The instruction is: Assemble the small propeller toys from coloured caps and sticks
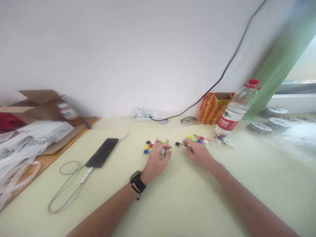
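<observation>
My right hand [197, 152] pinches one end of a thin black stick [183, 144]. At the stick's other end is a small round black piece [177, 144]; I cannot tell whether the two are joined. My left hand [158, 159] is over a group of small round coloured pieces, its thumb and index finger apart with nothing visibly gripped. Beside that hand show a blue piece [145, 151], a yellow piece [146, 146] and a black piece [148, 142]; others are partly hidden under the fingers. Behind my right hand lie several coloured sticks and pieces, including a red stick [197, 136].
A phone [102, 153] on a charging cable lies left. Behind are a power strip [142, 115], eyeglasses [189, 120] and a striped bag [209, 110]. A water bottle [234, 110] stands right, near a small bag of sticks [223, 140] and stacked discs [260, 128]. A cardboard box [40, 102] is far left.
</observation>
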The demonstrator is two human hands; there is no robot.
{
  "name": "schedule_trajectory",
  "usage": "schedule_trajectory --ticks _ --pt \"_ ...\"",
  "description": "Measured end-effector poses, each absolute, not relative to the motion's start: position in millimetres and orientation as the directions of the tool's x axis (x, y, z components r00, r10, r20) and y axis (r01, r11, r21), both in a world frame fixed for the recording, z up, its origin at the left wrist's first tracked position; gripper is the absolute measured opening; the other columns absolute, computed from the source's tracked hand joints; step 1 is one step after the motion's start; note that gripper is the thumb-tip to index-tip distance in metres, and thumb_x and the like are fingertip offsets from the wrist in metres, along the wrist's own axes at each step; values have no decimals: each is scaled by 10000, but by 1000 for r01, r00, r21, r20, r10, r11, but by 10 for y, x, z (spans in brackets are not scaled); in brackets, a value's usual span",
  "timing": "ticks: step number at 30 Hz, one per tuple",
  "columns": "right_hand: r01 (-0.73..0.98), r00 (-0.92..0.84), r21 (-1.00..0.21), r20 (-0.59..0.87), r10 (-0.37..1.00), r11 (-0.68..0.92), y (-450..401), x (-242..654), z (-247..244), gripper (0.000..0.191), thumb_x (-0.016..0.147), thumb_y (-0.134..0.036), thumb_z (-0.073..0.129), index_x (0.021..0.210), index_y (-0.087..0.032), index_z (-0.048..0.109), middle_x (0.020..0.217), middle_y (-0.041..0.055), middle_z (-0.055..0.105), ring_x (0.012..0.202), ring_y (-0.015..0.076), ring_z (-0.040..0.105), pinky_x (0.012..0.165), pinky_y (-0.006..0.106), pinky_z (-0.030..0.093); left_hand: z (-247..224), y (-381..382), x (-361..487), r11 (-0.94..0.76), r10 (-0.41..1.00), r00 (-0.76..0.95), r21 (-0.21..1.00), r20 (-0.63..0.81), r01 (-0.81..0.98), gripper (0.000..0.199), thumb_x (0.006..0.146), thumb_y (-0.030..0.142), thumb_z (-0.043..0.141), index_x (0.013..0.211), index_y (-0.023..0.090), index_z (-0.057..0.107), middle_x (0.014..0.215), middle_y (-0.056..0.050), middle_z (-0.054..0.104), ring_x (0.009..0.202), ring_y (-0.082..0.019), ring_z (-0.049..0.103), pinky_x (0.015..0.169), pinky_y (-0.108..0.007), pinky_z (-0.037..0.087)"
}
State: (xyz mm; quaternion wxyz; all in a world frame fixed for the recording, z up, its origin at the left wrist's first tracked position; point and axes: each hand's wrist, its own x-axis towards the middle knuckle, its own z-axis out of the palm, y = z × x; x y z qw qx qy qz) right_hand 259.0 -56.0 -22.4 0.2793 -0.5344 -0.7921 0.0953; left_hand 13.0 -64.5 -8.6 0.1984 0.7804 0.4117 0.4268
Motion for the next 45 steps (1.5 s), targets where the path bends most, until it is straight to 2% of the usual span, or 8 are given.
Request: schedule_trajectory --ticks 7,16,22,26,32,35,41,45 --pt "836 -258 -389 342 904 386 -566 2586 -224 300 911 -148 488 1175 -251 586 1062 70 757 867 240 685 721 317 449 -92 -641 121 -571 820 292 681 492 458 108 938 210 604 1019 241 669 995 -40 693 997 -240 602 943 -423 452" --pt "806 -275 -430 337 900 408 -555 2574 -233 333 892 -109 466 1140 -240 644 1062 72 766 922 245 696 771 332 478 -78 -648 128 -575 818 294 678 495 458 107 928 195 614 1009 241 666 986 -33 698 997 -239 601 976 -438 434" --pt "732 -317 -521 309 897 438 -621 2529 -93 259 820 -101 488 948 -234 671 894 21 753 753 195 653 699 305 442 -77 -662 114 -583 812 320 676 488 450 144 919 220 655 1059 245 677 1020 -44 691 1017 -244 601 974 -435 453" --pt "678 -339 -587 283 897 441 -670 2489 -6 204 796 -114 480 821 -225 650 763 -1 700 661 169 582 634 287 405 -46 -715 109 -639 769 429 593 475 489 222 915 270 692 1137 267 698 1088 -47 689 1096 -266 563 1055 -472 409" --pt "563 -401 -724 182 898 398 -694 2448 -1 177 768 -125 482 724 -202 635 712 -7 650 644 149 536 597 267 381 -29 -766 109 -700 706 597 507 382 503 186 911 284 708 1093 277 744 1116 -40 690 1051 -261 517 998 -450 439" --pt "520 -393 -772 165 905 366 -687 2444 -12 165 766 -127 485 723 -199 627 688 -13 619 625 142 505 584 268 370 -23 -761 109 -693 709 602 525 369 495 148 920 275 699 1059 271 748 1103 -40 695 1036 -255 514 962 -431 449" --pt "471 -294 -818 207 933 331 -653 2462 5 128 806 -141 472 740 -207 560 640 -34 527 586 134 456 555 266 329 -23 -735 99 -658 742 531 598 410 458 90 963 231 617 1010 243 693 1026 -25 725 1027 -238 544 1004 -425 421" --pt "464 -328 -818 197 924 340 -670 2449 19 137 811 -130 460 749 -207 555 655 -35 521 591 132 454 560 268 318 -15 -751 97 -640 756 524 613 393 464 144 953 300 653 1080 243 689 1070 -37 724 1058 -252 551 998 -427 428"
